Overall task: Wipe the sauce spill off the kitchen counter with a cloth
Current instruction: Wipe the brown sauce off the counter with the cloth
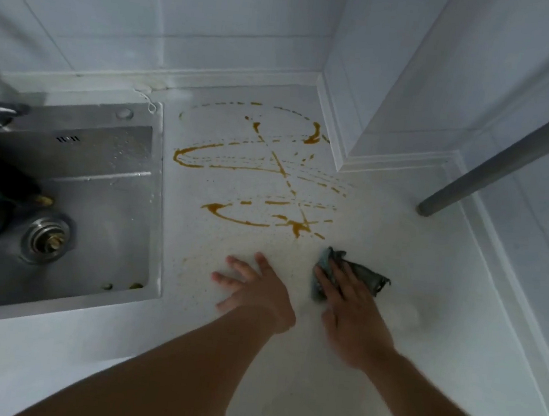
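At far left, the sink (73, 191) is cut off by the frame, and a dark shape in it is hard to make out. On the white bench (442, 312) the left hand (253, 291) lies flat, fingers spread wide, holding nothing. Sauce (257, 168) loops across the far bench. The right hand (353, 316) presses flat on the cloth (347, 274), just near of the sauce. Bare bench lies right, up to the wall edge.

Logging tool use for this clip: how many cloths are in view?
1. A single dark cloth lies on the counter, pressed flat under the right hand, just below the sauce spill. The left hand rests bare on the counter. Dark items in the sink are unclear.
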Motion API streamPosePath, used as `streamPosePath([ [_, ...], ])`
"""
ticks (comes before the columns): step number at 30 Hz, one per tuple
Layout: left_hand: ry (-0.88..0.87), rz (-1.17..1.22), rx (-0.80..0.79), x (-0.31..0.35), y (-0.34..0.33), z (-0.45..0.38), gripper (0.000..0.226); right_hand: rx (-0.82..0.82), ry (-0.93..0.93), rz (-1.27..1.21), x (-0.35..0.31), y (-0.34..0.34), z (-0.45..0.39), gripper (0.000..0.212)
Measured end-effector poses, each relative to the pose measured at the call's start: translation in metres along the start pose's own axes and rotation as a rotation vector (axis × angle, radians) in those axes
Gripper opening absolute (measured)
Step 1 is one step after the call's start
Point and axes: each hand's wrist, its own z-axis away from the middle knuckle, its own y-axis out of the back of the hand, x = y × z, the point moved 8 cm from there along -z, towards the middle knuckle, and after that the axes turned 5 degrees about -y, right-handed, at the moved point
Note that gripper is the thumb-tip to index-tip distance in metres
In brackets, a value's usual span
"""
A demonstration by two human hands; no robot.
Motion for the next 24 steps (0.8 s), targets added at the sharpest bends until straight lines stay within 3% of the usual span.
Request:
streamPosePath([
  [2, -0.063, -0.011, -0.046, -0.009, 0.01, -0.002, 0.11, -0.026, 0.029, 0.067, 0.026, 0.017, -0.035, 0.063],
  [5, -0.187, 0.1, 0.018, -0.039, 0.032, -0.004, 0.074, -0.007, -0.431, -0.086, 0.088, 0.05, -0.086, 0.057],
  [7, -0.255, 0.135, 0.161, -0.072, 0.049, -0.003, 0.057, 0.064, -0.614, -0.161, 0.055, 0.049, -0.078, 0.062],
  [8, -0.257, 0.109, 0.236, -0.091, 0.058, -0.002, 0.053, 0.092, -0.567, -0.124, 0.013, 0.037, -0.068, 0.068],
  [10, -0.22, -0.006, 0.342, -0.128, 0.073, -0.004, 0.06, 0.106, -0.301, -0.143, -0.093, 0.005, -0.034, 0.081],
  [12, -0.144, -0.166, 0.353, -0.164, 0.085, -0.014, 0.088, 0.045, 0.041, -0.208, -0.161, -0.024, 0.01, 0.078],
  [14, -0.134, -0.339, 0.294, -0.186, 0.094, -0.026, 0.117, -0.006, 0.339, -0.165, -0.157, -0.024, 0.028, 0.063],
  [15, -0.164, -0.409, 0.281, -0.192, 0.098, -0.032, 0.124, 0.062, 0.406, -0.068, -0.138, -0.016, 0.023, 0.056],
  [16, -0.208, -0.467, 0.279, -0.193, 0.102, -0.036, 0.128, 0.125, 0.358, -0.01, -0.108, 0.0, 0.011, 0.052],
  [17, -0.25, -0.509, 0.276, -0.191, 0.104, -0.04, 0.131, 0.185, 0.174, -0.024, -0.068, 0.017, -0.008, 0.051],
  [19, -0.28, -0.544, 0.263, -0.189, 0.106, -0.045, 0.134, 0.231, -0.373, -0.219, 0.008, 0.036, -0.027, 0.051],
  [21, -0.273, -0.562, 0.257, -0.188, 0.104, -0.048, 0.135, 0.203, -0.75, -0.333, 0.012, 0.032, -0.026, 0.058],
  [22, -0.268, -0.566, 0.25, -0.188, 0.103, -0.048, 0.136, 0.187, -0.762, -0.287, -0.019, 0.026, -0.029, 0.064],
  [24, -0.263, -0.555, 0.246, -0.189, 0.102, -0.049, 0.137, 0.191, -0.503, -0.256, -0.115, 0.018, -0.039, 0.077],
])
